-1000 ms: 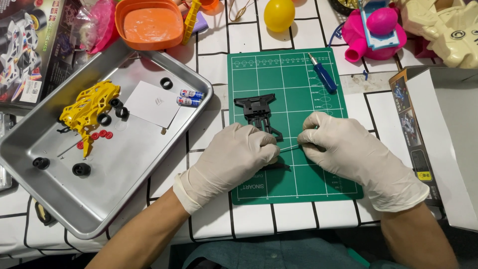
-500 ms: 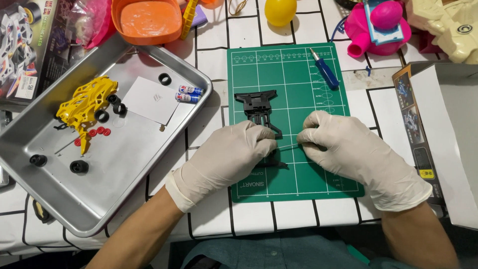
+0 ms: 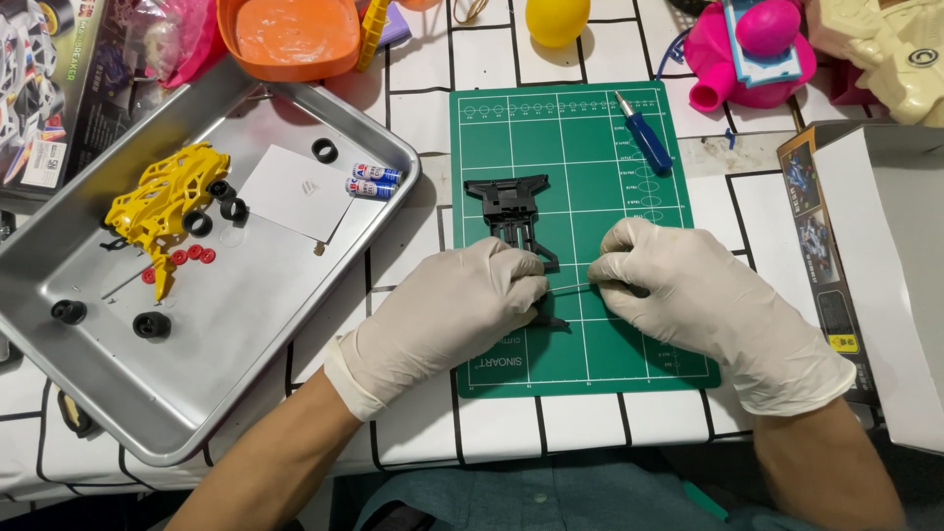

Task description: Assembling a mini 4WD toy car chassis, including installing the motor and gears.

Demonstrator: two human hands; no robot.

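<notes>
Almost no change: hands [image 3: 447,315] shifted only slightly on the black plastic part [image 3: 516,211]; view tilted a little toward the tray [image 3: 197,393].

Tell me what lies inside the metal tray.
The metal tray holds a yellow car body, black tyres, small red parts, a white card and two batteries. Anything beneath the card is covered.

Green gridded cutting mat [image 3: 629,138], yellow car body [image 3: 157,202], orange bowl [image 3: 295,34].
</notes>
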